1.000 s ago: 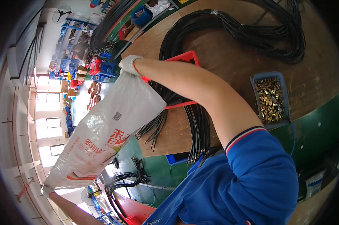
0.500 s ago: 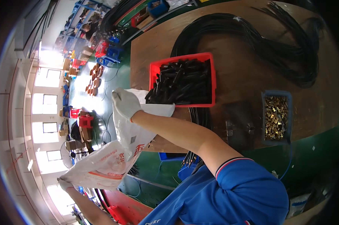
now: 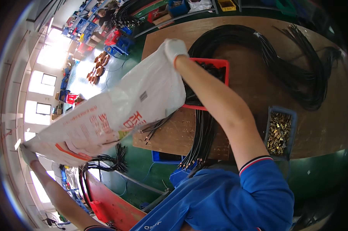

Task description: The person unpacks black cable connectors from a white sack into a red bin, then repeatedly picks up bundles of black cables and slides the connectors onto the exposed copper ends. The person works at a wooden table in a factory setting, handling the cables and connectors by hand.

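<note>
A white plastic sack [image 3: 122, 100] with red print is stretched slantwise between my two gloved hands. My right hand [image 3: 176, 50], in a white glove, grips its upper corner above the left side of the red bin [image 3: 226, 73]. Black parts [image 3: 216, 71] fill that bin, partly hidden behind the sack and my right forearm; they look like sleeves or short tubes. At the far left, my left hand [image 3: 28, 154], also gloved, closes on the sack's opposite end, out past the table's edge.
A bundle of black cables [image 3: 270, 57] curves over the brown table [image 3: 243, 84]. A blue-grey tray [image 3: 292, 134] of small brass fittings stands at right. More cables [image 3: 199, 134] hang over the near edge above a blue bin [image 3: 164, 157]. A red surface [image 3: 118, 202] lies at lower left.
My right hand has risen and moved right, in front of the red bin. My left hand has moved left and up. The sack, folded before, is now pulled out long and taut.
</note>
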A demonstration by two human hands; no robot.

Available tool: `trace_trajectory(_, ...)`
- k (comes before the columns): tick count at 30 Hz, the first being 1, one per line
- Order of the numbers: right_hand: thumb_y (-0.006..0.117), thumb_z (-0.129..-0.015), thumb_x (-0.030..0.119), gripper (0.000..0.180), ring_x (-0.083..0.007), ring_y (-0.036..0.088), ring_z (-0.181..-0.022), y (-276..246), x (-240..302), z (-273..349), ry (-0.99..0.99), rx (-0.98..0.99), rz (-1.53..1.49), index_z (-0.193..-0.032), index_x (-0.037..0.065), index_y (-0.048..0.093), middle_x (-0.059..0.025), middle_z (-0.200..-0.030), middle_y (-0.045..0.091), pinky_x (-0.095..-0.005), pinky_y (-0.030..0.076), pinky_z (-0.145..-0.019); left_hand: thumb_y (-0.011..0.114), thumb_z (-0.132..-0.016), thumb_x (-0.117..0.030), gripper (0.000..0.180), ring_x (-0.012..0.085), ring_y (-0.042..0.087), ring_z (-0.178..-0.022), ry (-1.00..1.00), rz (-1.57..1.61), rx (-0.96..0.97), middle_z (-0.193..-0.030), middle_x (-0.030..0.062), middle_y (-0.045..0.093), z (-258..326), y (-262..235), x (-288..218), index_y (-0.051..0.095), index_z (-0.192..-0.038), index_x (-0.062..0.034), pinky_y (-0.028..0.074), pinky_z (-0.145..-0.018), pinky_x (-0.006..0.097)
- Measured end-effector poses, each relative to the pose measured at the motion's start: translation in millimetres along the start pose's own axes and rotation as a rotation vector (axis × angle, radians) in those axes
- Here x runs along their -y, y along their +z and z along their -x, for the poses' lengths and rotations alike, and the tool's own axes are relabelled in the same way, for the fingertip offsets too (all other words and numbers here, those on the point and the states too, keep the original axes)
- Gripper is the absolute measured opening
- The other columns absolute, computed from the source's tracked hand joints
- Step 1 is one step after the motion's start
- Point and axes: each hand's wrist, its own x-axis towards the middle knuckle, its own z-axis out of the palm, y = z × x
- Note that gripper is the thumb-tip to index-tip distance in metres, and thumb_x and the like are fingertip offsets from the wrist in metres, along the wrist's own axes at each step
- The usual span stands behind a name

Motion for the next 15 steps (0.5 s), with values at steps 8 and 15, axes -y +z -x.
trace_trajectory(8, 0.046, -0.106, 0.034, 0.044, -0.0333, 0.071, -0.111, -39, -32, -65, -0.058, 0.086, 0.294, -0.119, 0.002, 0.073, -0.0245, -0.120, 0.072, -0.0447, 0.055, -0.091, 0.042, -0.110, -0.059, 0.071, 0.0223, 0.061, -0.125, 0.105, 0.077, 0.081, -0.137, 0.0113, 0.066, -116, -37, -77, 0.062, -0.142, 0.0018, 0.044, -0.111, 0.033)
trace_trajectory(15, 0.053, -0.101, 0.029, 0.035, -0.0386, 0.067, -0.119, -61, 19, -61, -0.509, 0.107, 1.180, -0.109, 0.001, 0.071, -0.0240, -0.116, 0.073, -0.0460, 0.054, -0.099, 0.044, -0.110, -0.057, 0.068, 0.0220, 0.060, -0.124, 0.106, 0.008, 0.062, -0.137, 0.0098, 0.066, -128, -46, -61, 0.061, -0.142, 0.0007, 0.042, -0.112, 0.032)
